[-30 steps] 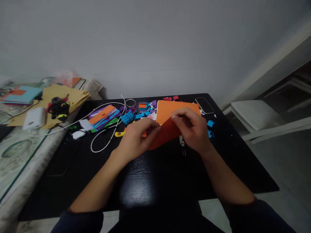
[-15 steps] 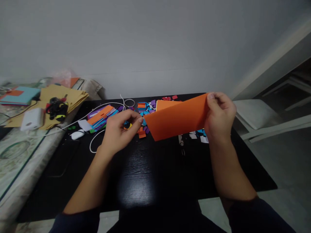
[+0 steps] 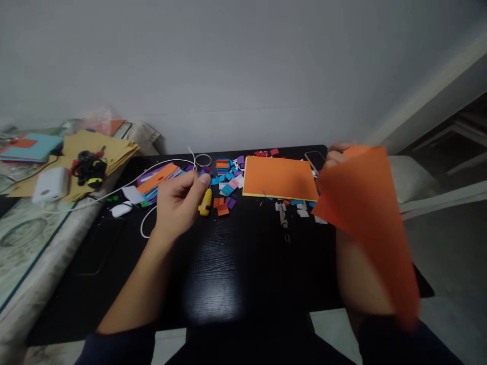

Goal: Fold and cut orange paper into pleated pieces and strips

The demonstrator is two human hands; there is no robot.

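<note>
My right hand (image 3: pixel 335 153) grips an orange paper sheet (image 3: pixel 365 203) at its upper edge; the sheet hangs down, blurred by motion, and hides most of the fingers and part of the forearm. Above the black table, my left hand (image 3: pixel 182 200) is closed with thumb against curled fingers; whether anything small is inside cannot be seen. Close to it lies a yellow-handled tool (image 3: pixel 205 203). Between the hands rests a stack of orange and yellow paper (image 3: pixel 281 177). Small coloured paper pieces (image 3: pixel 228 185) lie scattered left of the stack.
A small plier-like tool (image 3: pixel 283 218) lies before the stack, a phone (image 3: pixel 315 161) behind it at right. Coloured paper strips (image 3: pixel 158 178), a white cable (image 3: pixel 146 223) and a white mouse-like object (image 3: pixel 122 210) are at left. Beyond stand brown envelopes (image 3: pixel 114 149) and a white box (image 3: pixel 50 185).
My right hand has swung the orange sheet to the right, off the front of the stack, and it now hangs downward. My left hand has shifted slightly left, its fingers curled more tightly.
</note>
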